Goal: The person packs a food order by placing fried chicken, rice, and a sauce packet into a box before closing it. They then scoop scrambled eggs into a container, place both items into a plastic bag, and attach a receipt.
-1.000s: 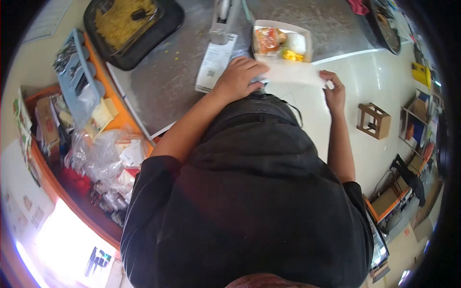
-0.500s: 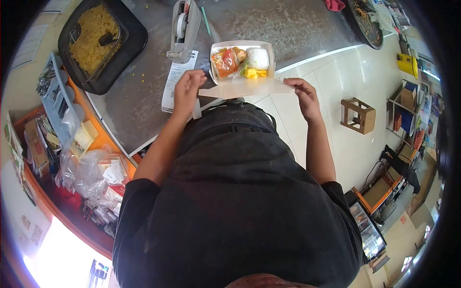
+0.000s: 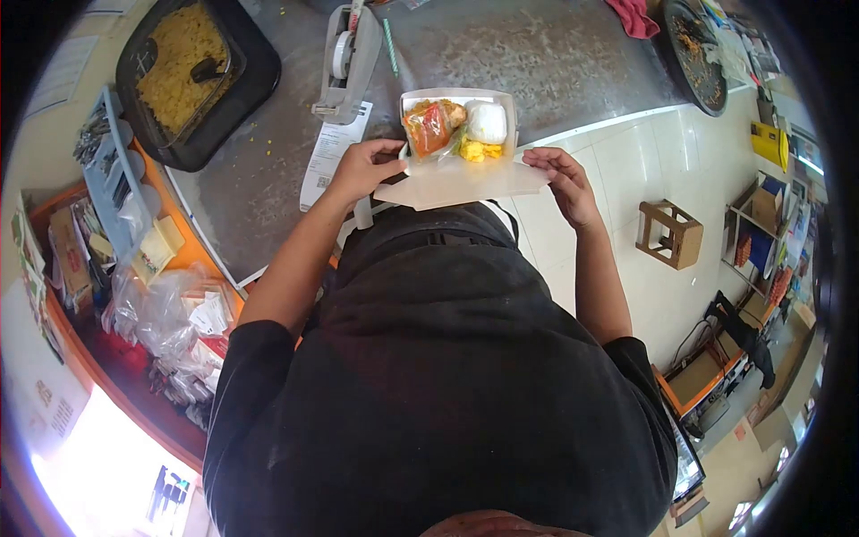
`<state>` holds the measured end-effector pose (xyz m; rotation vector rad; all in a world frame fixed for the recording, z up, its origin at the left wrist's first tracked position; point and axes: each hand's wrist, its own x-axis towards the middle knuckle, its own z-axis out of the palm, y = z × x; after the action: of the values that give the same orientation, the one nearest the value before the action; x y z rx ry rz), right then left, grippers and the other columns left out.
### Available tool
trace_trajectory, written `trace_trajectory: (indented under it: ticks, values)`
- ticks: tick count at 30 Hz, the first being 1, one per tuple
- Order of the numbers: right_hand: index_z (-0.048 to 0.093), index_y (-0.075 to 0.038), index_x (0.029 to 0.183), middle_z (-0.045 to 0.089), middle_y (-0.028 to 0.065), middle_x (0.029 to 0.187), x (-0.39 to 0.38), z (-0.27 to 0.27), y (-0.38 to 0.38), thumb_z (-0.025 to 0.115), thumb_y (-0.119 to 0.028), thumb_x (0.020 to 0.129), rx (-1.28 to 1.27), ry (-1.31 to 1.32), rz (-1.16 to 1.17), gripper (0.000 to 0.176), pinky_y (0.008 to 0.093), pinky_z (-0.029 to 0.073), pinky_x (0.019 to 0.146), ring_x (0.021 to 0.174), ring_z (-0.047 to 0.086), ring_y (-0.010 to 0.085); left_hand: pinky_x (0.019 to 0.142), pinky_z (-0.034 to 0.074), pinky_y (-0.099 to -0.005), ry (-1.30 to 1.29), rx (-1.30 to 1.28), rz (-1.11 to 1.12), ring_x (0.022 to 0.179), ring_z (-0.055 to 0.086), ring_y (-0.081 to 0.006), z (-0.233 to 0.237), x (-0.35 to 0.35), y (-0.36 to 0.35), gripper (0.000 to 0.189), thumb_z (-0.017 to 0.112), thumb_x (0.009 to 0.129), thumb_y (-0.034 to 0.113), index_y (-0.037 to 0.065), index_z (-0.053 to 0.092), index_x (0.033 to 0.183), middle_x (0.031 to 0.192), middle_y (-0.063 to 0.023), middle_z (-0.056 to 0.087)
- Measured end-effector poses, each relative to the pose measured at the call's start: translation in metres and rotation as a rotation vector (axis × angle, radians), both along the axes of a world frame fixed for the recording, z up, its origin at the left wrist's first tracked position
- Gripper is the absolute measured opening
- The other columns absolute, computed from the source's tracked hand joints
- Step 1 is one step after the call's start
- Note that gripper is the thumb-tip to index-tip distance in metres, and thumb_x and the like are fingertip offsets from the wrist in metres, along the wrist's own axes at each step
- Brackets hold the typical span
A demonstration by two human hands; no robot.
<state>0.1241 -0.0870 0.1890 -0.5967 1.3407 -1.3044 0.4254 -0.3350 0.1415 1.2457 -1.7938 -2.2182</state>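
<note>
An opened paper takeaway box (image 3: pixel 514 118) sits at the table's near edge. In it are a ball of white rice (image 3: pixel 486 123), a piece of fried chicken (image 3: pixel 455 114), a clear packet of red sauce (image 3: pixel 431 132) and yellow chunks (image 3: pixel 480 151). Its lid (image 3: pixel 461 186) hangs down towards my body. My left hand (image 3: pixel 365 168) grips the box's left side near the hinge, thumb and fingers about the edge. At the lid's right corner, my right hand (image 3: pixel 564 183) pinches the cardboard with bent fingers.
A tape dispenser (image 3: pixel 344 76), a green striped straw (image 3: pixel 390 46) and a printed receipt (image 3: pixel 333 157) lie on the metal table (image 3: pixel 555 63). A black tray of yellow food (image 3: pixel 183 76) is at left, a dark round pan (image 3: pixel 693 58) at right. A wooden stool (image 3: pixel 669 234) stands on the floor.
My left hand has shifted from beside the lid's left corner up to the box's left side. My right hand remains at the lid's right corner. The whole view has shifted slightly.
</note>
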Motion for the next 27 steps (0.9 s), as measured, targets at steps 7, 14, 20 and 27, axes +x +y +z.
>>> trace_trajectory:
  ticks: [7,14,20,27]
  values:
    - [0.057,0.000,0.128,0.061,0.0132,0.131,0.009,0.010,0.003,0.074,-0.017,0.086,-0.069,0.064,-0.006,0.048,0.0405,0.040,0.109,0.124,0.056,0.0252,0.062,0.055,-0.0223,-0.095,-0.023,-0.027,0.072,0.069,-0.0119,-0.020,-0.028,-0.022,0.034,0.079,0.086,0.020,-0.008,0.070,0.102,0.088,-0.0122,0.072]
    - [0.068,0.000,0.106,0.068,0.0110,0.116,0.015,-0.002,0.000,0.071,-0.005,0.090,0.137,0.381,-0.142,0.017,0.0328,0.046,0.098,0.110,0.061,0.0186,0.082,0.055,-0.0344,0.329,-0.278,0.043,0.088,0.068,-0.0170,0.015,-0.018,-0.013,0.027,0.074,0.090,0.024,0.000,0.070,0.103,0.093,-0.0044,0.072]
    - [0.068,0.000,0.103,0.071,0.0083,0.100,0.021,-0.022,-0.020,0.072,-0.012,0.092,0.166,0.522,-0.335,0.017,0.0271,0.049,0.084,0.091,0.063,0.0122,0.076,0.054,-0.0378,0.245,-0.888,-0.163,0.085,0.067,-0.0319,0.040,-0.007,0.004,0.030,0.075,0.086,0.022,0.006,0.064,0.109,0.092,-0.0131,0.068]
    - [0.065,-0.001,0.113,0.065,0.0134,0.106,0.030,-0.031,-0.062,0.077,-0.025,0.087,0.239,1.357,-0.415,0.037,0.0357,0.047,0.089,0.101,0.062,0.0240,0.086,0.050,-0.0434,0.026,-1.323,0.092,0.100,0.062,-0.0373,0.030,-0.040,-0.011,0.045,0.076,0.083,0.025,0.005,0.058,0.118,0.108,-0.0168,0.064]
